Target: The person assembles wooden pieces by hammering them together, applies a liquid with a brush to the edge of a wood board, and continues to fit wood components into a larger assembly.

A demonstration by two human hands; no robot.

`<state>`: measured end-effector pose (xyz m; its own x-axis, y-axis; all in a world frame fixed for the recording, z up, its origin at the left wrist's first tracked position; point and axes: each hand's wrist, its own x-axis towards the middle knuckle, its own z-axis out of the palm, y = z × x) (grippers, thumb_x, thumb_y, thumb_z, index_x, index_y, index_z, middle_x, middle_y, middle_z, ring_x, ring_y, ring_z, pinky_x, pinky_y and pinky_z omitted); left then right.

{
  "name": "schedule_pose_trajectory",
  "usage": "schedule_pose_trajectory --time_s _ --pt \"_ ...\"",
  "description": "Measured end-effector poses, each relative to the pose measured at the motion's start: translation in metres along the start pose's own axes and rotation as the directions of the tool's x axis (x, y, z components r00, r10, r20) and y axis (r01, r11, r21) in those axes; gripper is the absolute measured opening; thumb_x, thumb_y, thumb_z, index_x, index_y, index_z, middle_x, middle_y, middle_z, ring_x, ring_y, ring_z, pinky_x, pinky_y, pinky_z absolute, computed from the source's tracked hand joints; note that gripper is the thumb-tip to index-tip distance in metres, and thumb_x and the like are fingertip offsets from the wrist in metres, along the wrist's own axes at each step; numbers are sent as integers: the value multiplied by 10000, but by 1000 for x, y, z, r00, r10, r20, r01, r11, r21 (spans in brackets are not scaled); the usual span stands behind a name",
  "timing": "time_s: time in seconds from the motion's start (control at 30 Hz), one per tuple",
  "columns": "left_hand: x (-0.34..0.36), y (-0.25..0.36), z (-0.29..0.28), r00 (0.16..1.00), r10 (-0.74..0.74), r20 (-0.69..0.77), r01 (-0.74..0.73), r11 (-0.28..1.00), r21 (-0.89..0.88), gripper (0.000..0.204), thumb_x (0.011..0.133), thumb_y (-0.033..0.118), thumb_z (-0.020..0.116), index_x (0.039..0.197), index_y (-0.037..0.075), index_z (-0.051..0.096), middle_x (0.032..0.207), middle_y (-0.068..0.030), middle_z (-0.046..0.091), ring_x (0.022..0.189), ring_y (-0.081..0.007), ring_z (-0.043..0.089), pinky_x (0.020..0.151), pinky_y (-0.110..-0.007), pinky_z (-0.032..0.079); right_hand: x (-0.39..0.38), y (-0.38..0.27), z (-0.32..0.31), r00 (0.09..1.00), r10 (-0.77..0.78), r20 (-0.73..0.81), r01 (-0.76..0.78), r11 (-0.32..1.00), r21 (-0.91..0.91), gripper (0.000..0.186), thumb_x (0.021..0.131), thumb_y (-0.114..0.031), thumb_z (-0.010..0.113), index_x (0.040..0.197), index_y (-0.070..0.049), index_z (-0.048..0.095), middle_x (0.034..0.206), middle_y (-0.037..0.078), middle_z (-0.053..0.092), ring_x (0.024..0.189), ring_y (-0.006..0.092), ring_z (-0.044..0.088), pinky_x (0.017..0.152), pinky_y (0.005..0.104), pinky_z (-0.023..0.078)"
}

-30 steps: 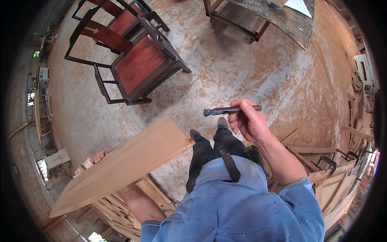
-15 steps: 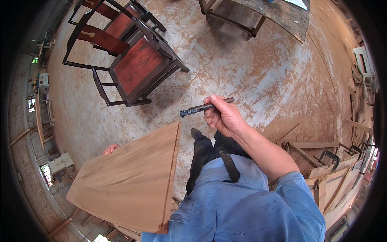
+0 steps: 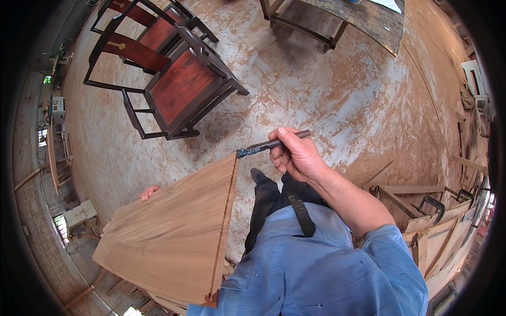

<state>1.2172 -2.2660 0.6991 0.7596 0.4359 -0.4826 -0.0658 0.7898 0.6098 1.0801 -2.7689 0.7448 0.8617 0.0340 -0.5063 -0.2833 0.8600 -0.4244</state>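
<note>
A dark brush (image 3: 261, 147) with a clotted blue-black tip is pinched between the thumb and fingers of my right hand (image 3: 296, 152). The tip meets the far right corner of a pale brown wooden panel (image 3: 174, 226), which slants across the left of my lap. Along the panel's right edge runs a narrow dark groove, with a reddish-brown patch at the near corner. My left hand (image 3: 149, 193) curls its fingers over the panel's far edge; the rest of that hand and its arm are hidden beneath the wood.
Two dark-framed chairs (image 3: 187, 81) with red seats stand ahead on the left. A worn table (image 3: 363, 21) is at the top right. To my right are wooden frames (image 3: 400, 197) with black clamps (image 3: 435, 208). Machines and boards line the left wall.
The brush tip has come from just beyond the panel's far right corner onto it. The panel and my left hand have shifted slightly rightward.
</note>
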Motion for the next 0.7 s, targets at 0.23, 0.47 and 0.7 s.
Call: schedule_pose_trajectory --time_s 0.23,0.47,0.7 --pt "14 -6 -1 986 2 -167 1 1000 19 297 931 378 484 1004 154 665 987 -24 677 917 -260 612 795 -451 500 3 -6 -4 1000 -6 -25 0 972 -235 251 999 -271 588 991 -23 625 662 56 641 499 119 596 406 231 460" --pt "16 -12 -1 964 8 -265 2 999 38 338 926 408 484 1044 153 671 1036 -34 683 963 -279 622 817 -480 510 4 -4 -12 995 -76 -63 57 963 -263 283 979 -287 623 988 -5 639 682 51 630 548 104 598 422 232 458" --pt "16 -14 -8 936 22 -352 2 998 67 383 920 439 484 1085 152 678 1084 -45 689 1010 -298 633 838 -510 520 0 9 -12 998 -48 -31 47 998 -32 293 1001 -310 592 1028 -19 608 718 68 638 561 136 620 432 240 478"
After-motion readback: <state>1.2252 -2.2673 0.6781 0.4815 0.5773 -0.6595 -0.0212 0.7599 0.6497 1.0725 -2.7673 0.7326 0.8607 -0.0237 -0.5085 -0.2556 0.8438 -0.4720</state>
